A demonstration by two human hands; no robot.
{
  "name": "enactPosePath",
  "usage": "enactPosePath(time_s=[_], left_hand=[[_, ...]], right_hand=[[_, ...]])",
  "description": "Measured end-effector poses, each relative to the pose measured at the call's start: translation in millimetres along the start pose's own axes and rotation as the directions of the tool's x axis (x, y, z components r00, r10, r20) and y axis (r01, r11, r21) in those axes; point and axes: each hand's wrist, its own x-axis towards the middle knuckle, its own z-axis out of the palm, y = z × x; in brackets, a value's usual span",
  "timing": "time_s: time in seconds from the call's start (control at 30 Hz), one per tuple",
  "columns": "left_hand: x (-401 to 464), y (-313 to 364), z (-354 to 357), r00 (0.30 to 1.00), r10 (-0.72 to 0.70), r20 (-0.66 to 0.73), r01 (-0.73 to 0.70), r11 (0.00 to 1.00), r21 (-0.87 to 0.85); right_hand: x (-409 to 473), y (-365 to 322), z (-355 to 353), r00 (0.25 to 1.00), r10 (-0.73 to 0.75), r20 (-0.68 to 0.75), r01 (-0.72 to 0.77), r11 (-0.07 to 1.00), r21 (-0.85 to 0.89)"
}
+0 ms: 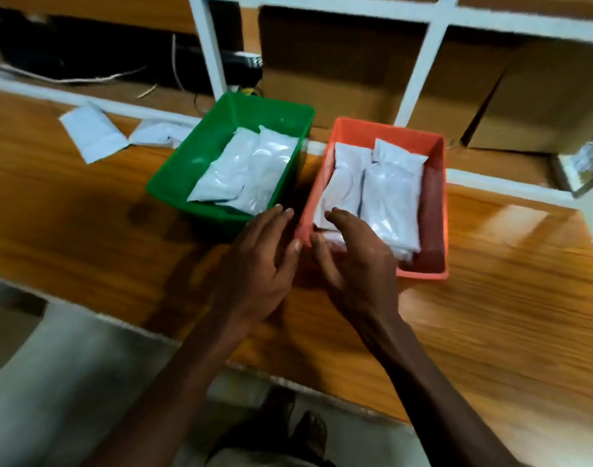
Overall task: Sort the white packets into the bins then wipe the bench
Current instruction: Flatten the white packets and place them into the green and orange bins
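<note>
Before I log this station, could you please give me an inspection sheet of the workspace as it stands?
Surface: wooden bench, glossy.
Job's things: green bin and orange bin side by side, white packets in both; two loose packets on the bench to the left.
Clutter: nothing seen.
Grips: left hand open between the bins; right hand open at the orange bin's near corner.
Cables: thin wires behind the bench.
Surroundings: white shelf frame, cardboard boxes.

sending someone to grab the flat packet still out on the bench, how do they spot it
Start at the green bin on the wooden bench. Look left of it, toward the white shelf frame. The flat packet lies farthest left on bare wood, smooth and angled, while the packet between it and the bin is crumpled.
</note>
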Motion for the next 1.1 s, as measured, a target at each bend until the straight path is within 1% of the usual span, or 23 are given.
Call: enactPosePath(time_s=[0.1, 0.2, 0.23, 0.33, 0.47, 0.53, 0.63, 0.7, 0.87, 0.97, 1.1], left_hand=[[-49.9, -27.6, -25.4, 0.99, -0.121, -0.074, 0.124, 0.991, 0.041], [-93.2, -56.1, -51.7, 0.96, -0.26, -0.101, 0.27, 0.958, 0.099], [-107.8, -66.3, -63.6, 0.943, -0.308, -0.124, 0.323, 0.937, 0.129], [-144.8, -96.0, -91.1, 0.902, -0.393, -0.181, 0.422, 0.889, 0.176], [-185.1, -138.8, -119.2, 0.841, -0.487, -0.234, 0.528, 0.834, 0.159], [-202.3, -164.9, -131.5, 0.823, -0.511, -0.247, 0.554, 0.819, 0.15], [-221.7, -209.0, -150.9, 0.809, -0.528, -0.259, 0.575, 0.802, 0.161], [-231.0, -237.1, -169.1, 0.786, -0.552, -0.277, 0.605, 0.779, 0.165], [-235.0, -294.8, -216.0, 0.75, -0.581, -0.317, 0.648, 0.741, 0.175], [-233.0, -330.4, -236.4, 0.746, -0.581, -0.325, 0.651, 0.738, 0.177], [-209.3, -381.2, -257.7, 0.761, -0.569, -0.311, 0.634, 0.754, 0.174]], right_hand=[[-31.4, -27.7, 23.7, 0.996, -0.074, 0.051, 0.07, 0.995, 0.074], [-57.8, -44.2, 55.0, 0.986, -0.086, 0.145, 0.069, 0.991, 0.118], [-65.5, -51.2, 68.0, 0.975, -0.109, 0.192, 0.083, 0.987, 0.138], [-84.6, -71.0, 98.9, 0.936, -0.155, 0.317, 0.102, 0.979, 0.178], [-101.9, -106.3, 141.9, 0.883, -0.203, 0.423, 0.138, 0.974, 0.179], [-107.4, -128.7, 166.4, 0.864, -0.236, 0.445, 0.161, 0.967, 0.198], [-113.3, -162.9, 205.1, 0.828, -0.227, 0.513, 0.146, 0.97, 0.194], [-116.7, -185.9, 234.6, 0.809, -0.228, 0.542, 0.151, 0.971, 0.184], [-112.1, -238.1, 304.9, 0.807, -0.286, 0.516, 0.224, 0.958, 0.18], [-101.0, -264.8, 342.2, 0.8, -0.26, 0.541, 0.204, 0.966, 0.162], [-75.6, -288.2, 396.2, 0.791, -0.278, 0.546, 0.229, 0.961, 0.158]])
